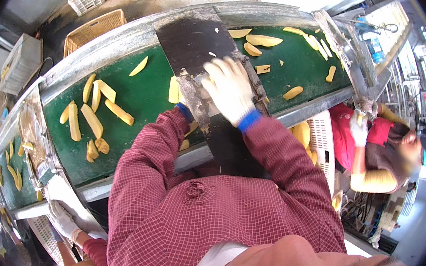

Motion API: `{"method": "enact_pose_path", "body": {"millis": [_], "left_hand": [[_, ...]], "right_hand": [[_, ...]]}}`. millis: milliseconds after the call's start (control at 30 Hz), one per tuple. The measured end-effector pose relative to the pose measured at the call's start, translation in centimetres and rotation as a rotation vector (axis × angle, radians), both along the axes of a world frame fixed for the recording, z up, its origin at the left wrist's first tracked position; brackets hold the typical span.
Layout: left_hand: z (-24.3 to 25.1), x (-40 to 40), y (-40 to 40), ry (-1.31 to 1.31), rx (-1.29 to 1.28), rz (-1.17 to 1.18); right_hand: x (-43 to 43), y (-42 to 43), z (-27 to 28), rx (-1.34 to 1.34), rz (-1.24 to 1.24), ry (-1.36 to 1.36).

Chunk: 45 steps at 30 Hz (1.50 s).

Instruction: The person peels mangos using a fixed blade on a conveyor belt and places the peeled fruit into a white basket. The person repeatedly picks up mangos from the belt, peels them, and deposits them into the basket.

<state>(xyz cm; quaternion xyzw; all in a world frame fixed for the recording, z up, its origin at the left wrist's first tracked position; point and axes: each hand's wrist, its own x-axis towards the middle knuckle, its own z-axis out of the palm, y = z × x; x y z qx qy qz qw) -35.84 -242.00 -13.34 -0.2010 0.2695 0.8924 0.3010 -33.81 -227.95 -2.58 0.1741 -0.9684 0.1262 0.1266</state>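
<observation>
My right hand, in a white glove with a blue cuff, lies over a metal fixture on the dark board that spans the green conveyor belt. Its fingers are blurred, and what lies under the palm is hidden. My left hand is out of view beneath the board; its blue cuff shows at the board's left edge, beside a yellow cut piece. Long yellow slices, apparently of fruit or vegetable, lie on the belt left of the board. Others lie to its right.
A co-worker's gloved hand is at another crosspiece on the right; another gloved hand is at the lower left. A white crate with yellow produce stands below the belt. A tan crate stands beyond its metal rim.
</observation>
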Motion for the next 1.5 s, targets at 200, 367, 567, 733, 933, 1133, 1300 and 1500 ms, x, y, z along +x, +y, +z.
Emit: {"method": "enact_pose_path", "body": {"millis": [200,367,567,733,933,1133,1300,1500], "left_hand": [[0.6,-0.7,-2.6,-0.012,-0.029,-0.016],[-3.5,-2.4,-8.3,0.030,-0.076,-0.153],[-4.2,2.0,-20.7,-0.021,-0.244,-0.112],[4.9,10.2,-20.8,0.229,0.020,0.091],[6.4,19.8,-13.9,0.249,0.268,0.311],[3.7,20.6,-12.5,0.162,0.327,0.356],[2.6,20.4,-13.3,0.030,0.277,0.386],[4.1,20.1,-10.0,0.214,0.055,0.294]], "right_hand": [[1.9,-0.7,-3.5,-0.017,0.161,0.015],[20.6,5.7,-2.0,-0.010,-0.071,-0.194],[26.3,10.4,-1.4,-0.117,-0.264,-0.118],[23.3,7.6,-1.0,-0.143,0.045,-0.158],[13.9,9.5,1.2,-0.559,0.265,-0.016],[-1.6,17.0,-7.0,0.003,-0.023,-0.361],[-6.4,14.7,-13.1,0.112,-0.301,-0.799],[2.8,13.7,1.1,-1.034,-0.322,-0.429]]}}
